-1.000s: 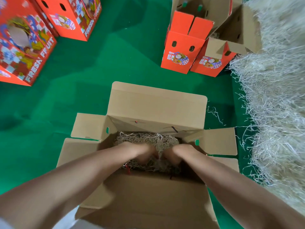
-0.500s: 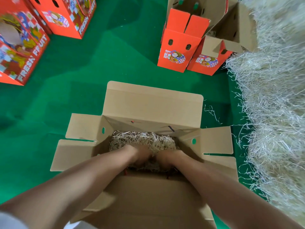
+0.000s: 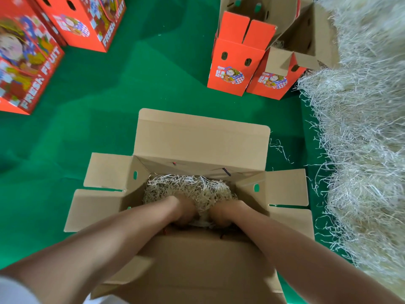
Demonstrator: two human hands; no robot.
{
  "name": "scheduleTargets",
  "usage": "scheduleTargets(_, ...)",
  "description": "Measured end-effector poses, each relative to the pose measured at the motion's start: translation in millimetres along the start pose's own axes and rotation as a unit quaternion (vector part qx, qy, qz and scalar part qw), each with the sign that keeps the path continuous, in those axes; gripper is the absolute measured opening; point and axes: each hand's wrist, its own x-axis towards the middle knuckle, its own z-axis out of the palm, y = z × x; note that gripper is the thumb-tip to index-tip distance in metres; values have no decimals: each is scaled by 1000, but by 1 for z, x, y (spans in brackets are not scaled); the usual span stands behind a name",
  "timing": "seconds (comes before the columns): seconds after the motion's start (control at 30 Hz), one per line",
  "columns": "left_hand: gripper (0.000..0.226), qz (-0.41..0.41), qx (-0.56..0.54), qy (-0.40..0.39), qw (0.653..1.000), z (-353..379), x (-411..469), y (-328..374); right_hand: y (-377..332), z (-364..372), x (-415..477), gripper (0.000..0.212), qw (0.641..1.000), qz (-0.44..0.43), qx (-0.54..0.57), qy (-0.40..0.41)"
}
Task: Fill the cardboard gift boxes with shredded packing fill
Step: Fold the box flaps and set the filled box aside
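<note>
An open brown cardboard gift box (image 3: 201, 139) stands on the green cloth right in front of me, all its flaps folded outward. A wad of pale shredded fill (image 3: 188, 187) lies inside it, mostly toward the far wall. Both my hands are down in the box at its near wall. My left hand (image 3: 183, 210) and my right hand (image 3: 223, 212) sit side by side, pushed into the near edge of the fill. The fingers of both hands are buried in the fill and behind the near flap, so how they lie is hidden.
A big heap of loose shredded fill (image 3: 361, 150) runs along the right side. Two open orange gift boxes (image 3: 234, 62) (image 3: 278, 80) stand behind, next to the heap. Closed printed orange boxes (image 3: 24, 62) (image 3: 87, 20) stand at the far left on the green cloth (image 3: 131, 106).
Both hands have drawn back from the middle of the fill toward the near wall and sunk lower. The fill now bulges up beyond them.
</note>
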Motion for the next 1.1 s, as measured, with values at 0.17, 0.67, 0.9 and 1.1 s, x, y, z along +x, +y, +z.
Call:
scheduleTargets(0.17,36,-16,111,-87,990,-3,-8,-17,4,1,-13,30,998,43,-39,-24)
scheduleTargets(0.67,36,-54,-228,75,969,-16,-29,-17,6,-16,-25,39,992,72,63,78)
scheduleTargets(0.9,46,-71,-306,231,921,-34,-2,-1,16,-24,-23,47,977,167,126,46)
scheduleTargets(1.1,32,-142,-422,215,869,-36,9,2,12,-29,-21,25,956,142,220,131)
